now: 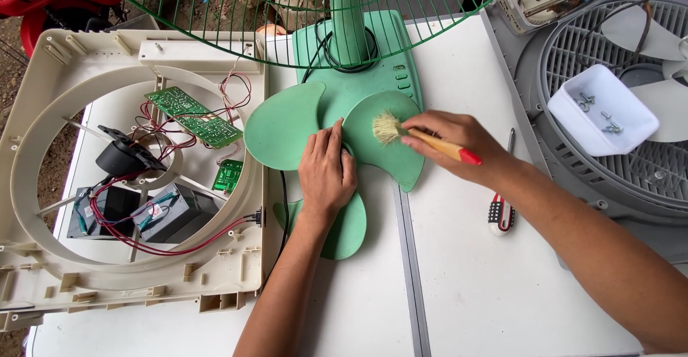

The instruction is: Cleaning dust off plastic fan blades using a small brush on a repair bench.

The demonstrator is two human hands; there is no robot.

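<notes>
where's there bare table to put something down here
Bare white table lies below the right hand, right of the centre seam, past the screwdriver. A smaller patch lies left of the seam, below the green fan blade. Crowded: the cream housing fills the left, the grey grille the upper right.

The left hand [327, 172] lies flat, palm down, fingers together and pointing away from the body, its bare forearm running straight up from the lower edge of view. The right hand [459, 145] comes in from the right on a bare forearm, wrist bent a little, fingers and thumb pinched closed, knuckles up. The hands sit near each other, not touching.
</notes>
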